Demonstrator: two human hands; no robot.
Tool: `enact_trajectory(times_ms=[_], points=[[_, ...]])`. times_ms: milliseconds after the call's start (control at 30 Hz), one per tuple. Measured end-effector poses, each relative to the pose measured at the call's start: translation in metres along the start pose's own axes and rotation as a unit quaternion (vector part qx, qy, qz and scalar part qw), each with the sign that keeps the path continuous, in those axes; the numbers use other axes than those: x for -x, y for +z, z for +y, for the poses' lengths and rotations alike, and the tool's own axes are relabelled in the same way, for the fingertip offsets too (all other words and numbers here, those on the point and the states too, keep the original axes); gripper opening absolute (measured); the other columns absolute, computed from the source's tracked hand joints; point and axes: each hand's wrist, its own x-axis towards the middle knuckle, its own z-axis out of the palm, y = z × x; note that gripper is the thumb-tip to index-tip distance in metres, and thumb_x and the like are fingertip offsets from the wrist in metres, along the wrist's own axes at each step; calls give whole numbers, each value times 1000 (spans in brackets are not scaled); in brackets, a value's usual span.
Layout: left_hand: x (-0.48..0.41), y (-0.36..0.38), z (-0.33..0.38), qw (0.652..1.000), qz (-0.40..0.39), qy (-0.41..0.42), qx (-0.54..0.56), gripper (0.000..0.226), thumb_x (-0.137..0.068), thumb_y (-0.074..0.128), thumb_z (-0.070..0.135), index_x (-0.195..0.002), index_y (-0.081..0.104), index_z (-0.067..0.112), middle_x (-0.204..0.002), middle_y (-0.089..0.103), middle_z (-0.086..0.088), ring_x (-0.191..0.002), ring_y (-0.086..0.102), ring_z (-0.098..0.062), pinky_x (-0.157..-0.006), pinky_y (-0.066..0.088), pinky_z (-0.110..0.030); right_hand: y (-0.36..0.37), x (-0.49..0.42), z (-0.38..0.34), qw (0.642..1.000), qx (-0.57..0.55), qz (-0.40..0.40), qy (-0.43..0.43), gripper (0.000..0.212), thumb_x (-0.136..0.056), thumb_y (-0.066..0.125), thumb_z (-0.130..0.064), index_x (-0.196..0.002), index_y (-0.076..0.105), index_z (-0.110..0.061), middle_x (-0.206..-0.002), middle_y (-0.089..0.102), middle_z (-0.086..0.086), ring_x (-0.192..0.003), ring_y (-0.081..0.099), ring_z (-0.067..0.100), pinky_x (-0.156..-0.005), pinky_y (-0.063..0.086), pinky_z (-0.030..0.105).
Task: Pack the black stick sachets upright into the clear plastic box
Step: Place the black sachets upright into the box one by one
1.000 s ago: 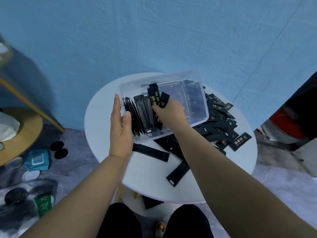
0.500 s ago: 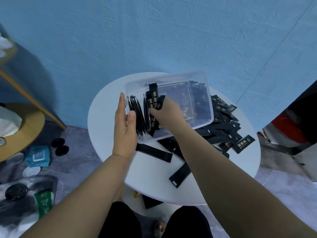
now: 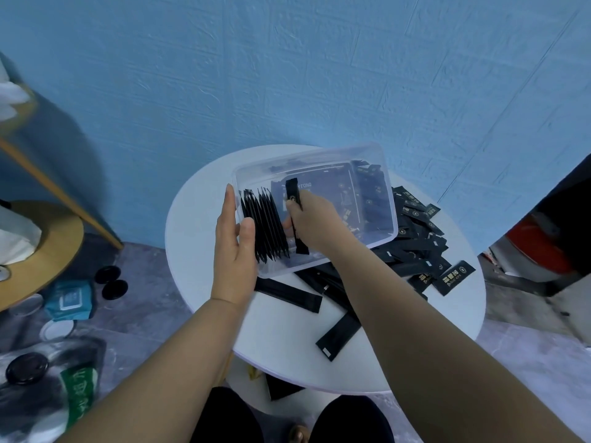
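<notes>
clear box (image 3: 307, 159) x1 | left hand (image 3: 235, 247) fingers clamp its wall | right hand (image 3: 315, 225) fingers pinch one sachet (image 3: 291, 193)

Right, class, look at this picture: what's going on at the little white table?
A person is filling a clear plastic box on a white table. The left hand holds the box's left end, beside a row of black stick sachets standing inside. The right hand grips one sachet upright next to that row. Many loose sachets lie on the table.
</notes>
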Motion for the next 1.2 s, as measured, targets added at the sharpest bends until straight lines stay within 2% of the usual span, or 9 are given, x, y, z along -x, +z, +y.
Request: enact_trajectory(times_ms=[133,333,600,733,800,900,1000,1100,1200], points=[[0,0,0,1000,-1,-2,5,43,-102,31,25,-135,14,46,-133,17,39,-120,16,33,-95,16,6,0,-1,2,1000,6,7,13,22,-98,43,-19,-113,44,-3,-98,67,16,-87,65,30,-78,54,44],[0,0,2,1000,-2,-5,13,42,-98,33,35,-133,14,50,-133,18,40,-120,16,33,-94,17,7,7,5,2,998,43,50,-21,35,-95,50,-30,-127,48,-14,-106,63,6,-96,59,21,-78,47,32],[0,0,1,1000,-4,-6,11,44,-95,32,36,-133,14,48,-132,18,41,-120,17,33,-95,17,6,8,4,11,997,-17,68,-20,15,-90,59,-21,-103,61,-14,-73,49,-12,-63,49,4,-57,40,16],[-1,0,2,1000,1,-3,7,45,-95,32,35,-134,13,45,-133,17,39,-120,17,33,-97,16,5,7,6,10,998,-25,55,-13,17,-90,59,-24,-105,61,-16,-76,50,-14,-69,51,6,-64,40,20],[-1,0,1,1000,4,0,6,44,-98,33,31,-136,13,42,-132,18,39,-119,17,33,-96,17,5,3,14,11,997,-13,69,-33,20,-91,58,-27,-109,60,-18,-90,57,-9,-80,54,9,-72,43,23],[-1,-1,-2,1000,7,-1,4,42,-102,33,28,-135,14,47,-134,18,39,-121,17,32,-97,16,5,-7,44,21,982,-39,147,-116,21,-91,59,-23,-110,62,-17,-115,54,-4,-95,55,7,-81,48,18],[-2,-1,-3,999,17,-17,22,41,-102,34,30,-130,18,55,-137,18,40,-128,17,23,-103,16,0,-16,84,54,935,-35,316,-156,19,-89,59,-21,-105,65,-14,-120,46,-6,-110,52,13,-84,47,15],[-2,0,-4,999,20,-18,27,42,-103,35,27,-133,18,50,-141,19,35,-132,18,17,-105,17,-1,-28,113,104,911,3,413,-22,26,-90,55,-23,-112,63,-13,-130,48,5,-120,47,24,-98,41,24],[-2,1,-6,999,20,-14,23,42,-103,35,27,-137,17,46,-143,19,32,-129,19,23,-104,16,-1,-40,125,150,936,106,273,195,49,-95,47,-34,-139,42,-14,-151,25,16,-140,22,31,-115,20,42]])
